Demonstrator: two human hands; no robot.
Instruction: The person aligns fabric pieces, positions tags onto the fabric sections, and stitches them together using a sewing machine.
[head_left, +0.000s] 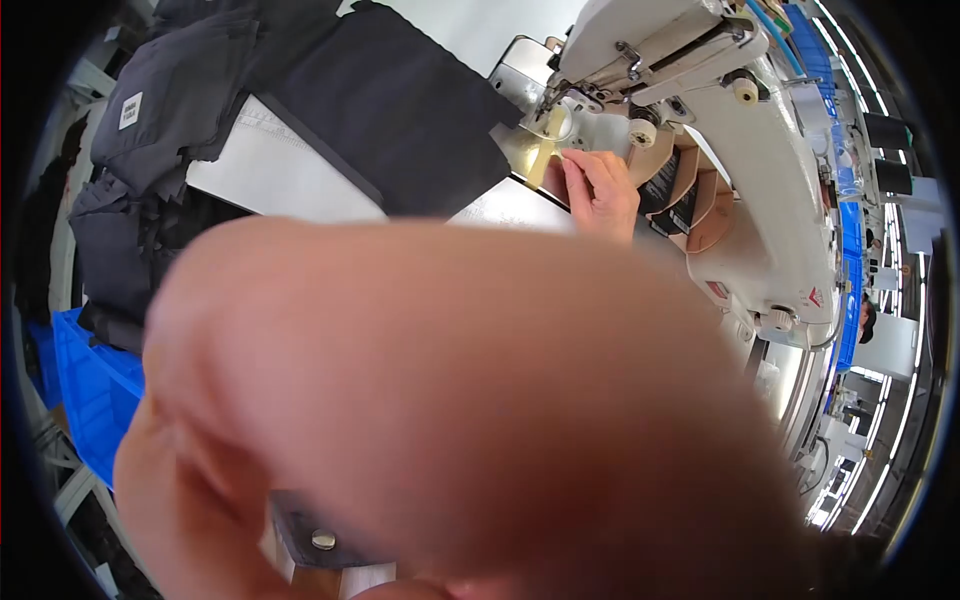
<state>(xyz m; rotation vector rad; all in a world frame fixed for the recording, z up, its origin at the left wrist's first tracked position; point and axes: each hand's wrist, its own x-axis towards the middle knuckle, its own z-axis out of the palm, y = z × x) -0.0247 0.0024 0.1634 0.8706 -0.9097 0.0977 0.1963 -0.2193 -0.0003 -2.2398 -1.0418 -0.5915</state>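
Note:
My right hand (pixel 605 195) is beside the needle area of a white sewing machine (pixel 770 190), thumb and forefinger drawn together; anything between them is too small to make out. Just left of its fingertips lies a yellowish strip (pixel 543 150) under a clear round guard. A dark fabric piece (pixel 390 105) lies flat on the white work surface (pixel 290 155), its right corner close to the needle area. Very near the camera, a large blurred stretch of bare skin, apparently my left arm or left hand (pixel 450 370), covers the middle and bottom; its fingers cannot be made out.
Stacked dark fabric pieces (pixel 190 85), one with a white label, hang at the upper left. Below them is a blue bin (pixel 95 390). A brown divided holder (pixel 690 190) stands right of my right hand. Spools and ceiling lights show at the far right.

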